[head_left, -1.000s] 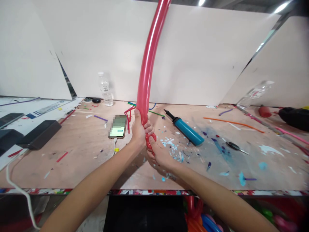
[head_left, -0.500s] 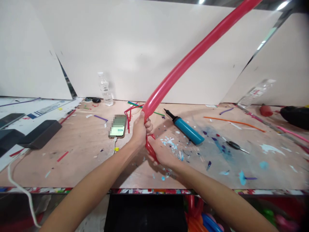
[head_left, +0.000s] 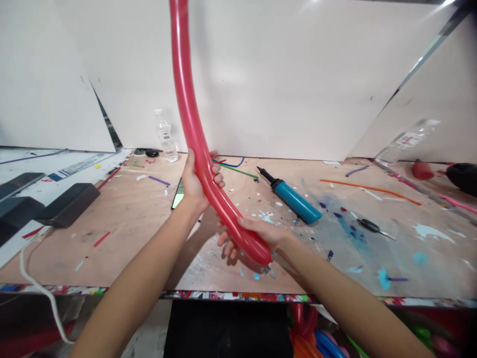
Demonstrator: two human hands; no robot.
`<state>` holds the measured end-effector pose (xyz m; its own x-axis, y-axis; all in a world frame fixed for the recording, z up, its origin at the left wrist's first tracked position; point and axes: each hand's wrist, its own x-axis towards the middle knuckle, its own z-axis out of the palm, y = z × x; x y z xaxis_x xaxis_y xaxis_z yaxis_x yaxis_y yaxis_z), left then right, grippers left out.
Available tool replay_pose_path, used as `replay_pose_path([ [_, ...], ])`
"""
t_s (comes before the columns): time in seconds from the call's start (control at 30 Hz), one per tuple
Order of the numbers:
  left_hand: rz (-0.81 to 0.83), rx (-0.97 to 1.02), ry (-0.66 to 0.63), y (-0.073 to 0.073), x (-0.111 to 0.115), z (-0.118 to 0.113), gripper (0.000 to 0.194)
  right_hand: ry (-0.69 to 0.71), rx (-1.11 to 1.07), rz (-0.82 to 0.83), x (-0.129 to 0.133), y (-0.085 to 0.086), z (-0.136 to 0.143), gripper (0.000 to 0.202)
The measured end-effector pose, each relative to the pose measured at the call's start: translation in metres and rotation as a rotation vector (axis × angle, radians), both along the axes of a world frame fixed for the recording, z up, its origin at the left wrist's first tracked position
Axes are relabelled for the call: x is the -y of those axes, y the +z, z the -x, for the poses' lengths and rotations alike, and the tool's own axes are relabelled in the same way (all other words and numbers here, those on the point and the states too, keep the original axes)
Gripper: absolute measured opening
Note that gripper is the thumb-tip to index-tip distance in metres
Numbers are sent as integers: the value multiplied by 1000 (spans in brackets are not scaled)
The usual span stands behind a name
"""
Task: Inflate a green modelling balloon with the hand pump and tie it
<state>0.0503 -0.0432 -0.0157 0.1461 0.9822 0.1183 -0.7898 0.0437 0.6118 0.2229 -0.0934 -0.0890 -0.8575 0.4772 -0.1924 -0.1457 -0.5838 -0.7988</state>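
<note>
Presently: one long red balloon point(head_left: 185, 94), aloft over the bench point(head_left: 134, 219) — our left hand point(head_left: 193, 184) curled round it, our right hand point(head_left: 263, 231) cradling its lower end; best gripped lightly, supported evenly, away from the dark-handled tool point(head_left: 369, 225).

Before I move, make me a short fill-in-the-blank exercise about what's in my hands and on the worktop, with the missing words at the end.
The left hand and the right hand both hold a long balloon coloured ____.
The phone is partly hidden by the ____ hand.
In this view, the hand pump lies to the ____ of the phone.
The long thin strip beyond the small black-handled tool is coloured ____.

Missing words: red; left; right; orange.
</note>
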Motion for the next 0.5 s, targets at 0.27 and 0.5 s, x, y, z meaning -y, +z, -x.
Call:
replay_pose_path([
  [0.27,61,58,-39,-14,16,-36,63,-310,234,-124,22,15,20,69],
  [0.5,86,40,-9,-15,19,-43,61,-385,402,-279,25,22,25,71],
])
